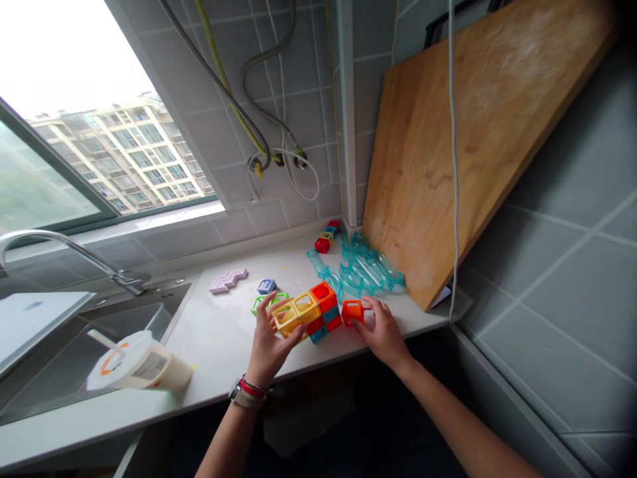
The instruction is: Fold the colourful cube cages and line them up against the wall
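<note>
My left hand (271, 342) is wrapped around the yellow end of a joined block of hollow plastic cubes (304, 307) in yellow, red, orange and blue. Between the thumb and fingers of my right hand (382, 330) is a single orange-red cube (352, 311), close to the block's right side; whether the two touch I cannot tell. Just behind my left fingers lies a green open-frame piece (263, 302), partly covered by the hand. A small blue-violet cube (267, 286) rests behind it on the white counter (219, 338).
Translucent teal track pieces (365, 269) are heaped at the right back, beside a short row of coloured cubes (328, 237). A lilac zigzag piece (228, 281) lies left. A lidded drink cup (144, 362) stands by the sink (169, 309). A large wooden board (472, 133) leans in the corner.
</note>
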### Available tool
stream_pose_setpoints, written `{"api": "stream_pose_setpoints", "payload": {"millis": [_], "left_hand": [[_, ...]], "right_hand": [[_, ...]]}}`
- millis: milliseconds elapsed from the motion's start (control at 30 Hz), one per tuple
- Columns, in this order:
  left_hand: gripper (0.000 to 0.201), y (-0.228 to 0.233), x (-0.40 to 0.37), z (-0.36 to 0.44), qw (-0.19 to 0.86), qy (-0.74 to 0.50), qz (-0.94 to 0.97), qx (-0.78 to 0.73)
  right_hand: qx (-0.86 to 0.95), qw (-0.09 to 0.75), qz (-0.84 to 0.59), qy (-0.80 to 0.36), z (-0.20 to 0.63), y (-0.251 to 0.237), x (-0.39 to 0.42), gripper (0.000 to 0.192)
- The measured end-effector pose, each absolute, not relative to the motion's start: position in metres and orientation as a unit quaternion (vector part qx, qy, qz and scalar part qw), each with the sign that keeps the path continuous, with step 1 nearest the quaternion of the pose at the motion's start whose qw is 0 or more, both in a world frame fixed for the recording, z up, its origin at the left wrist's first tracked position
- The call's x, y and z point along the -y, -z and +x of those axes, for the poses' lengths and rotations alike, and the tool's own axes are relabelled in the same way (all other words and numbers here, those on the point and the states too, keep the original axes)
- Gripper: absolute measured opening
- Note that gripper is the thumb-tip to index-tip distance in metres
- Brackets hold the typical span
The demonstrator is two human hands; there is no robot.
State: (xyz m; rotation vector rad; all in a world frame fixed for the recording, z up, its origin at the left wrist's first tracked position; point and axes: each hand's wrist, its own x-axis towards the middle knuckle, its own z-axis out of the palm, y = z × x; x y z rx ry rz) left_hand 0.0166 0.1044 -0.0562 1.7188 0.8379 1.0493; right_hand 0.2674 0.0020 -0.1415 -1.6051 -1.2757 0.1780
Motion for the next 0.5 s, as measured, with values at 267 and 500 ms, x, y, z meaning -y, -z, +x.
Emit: {"api": "stream_pose_setpoints", "payload": {"millis": [267, 500], "left_hand": [[0.064, 0.009, -0.112, 0.020, 0.184, -0.249, 0.886, -0.346], [0.057, 0.011, -0.122, 0.020, 0.136, -0.214, 0.904, -0.344]], "right_hand": [[0.635, 0.422, -0.645, 0.048, 0.239, 0.094, -0.013, 0.094], [0.708, 0.358, -0.608, 0.029, 0.219, 0.061, -0.056, 0.095]]}}
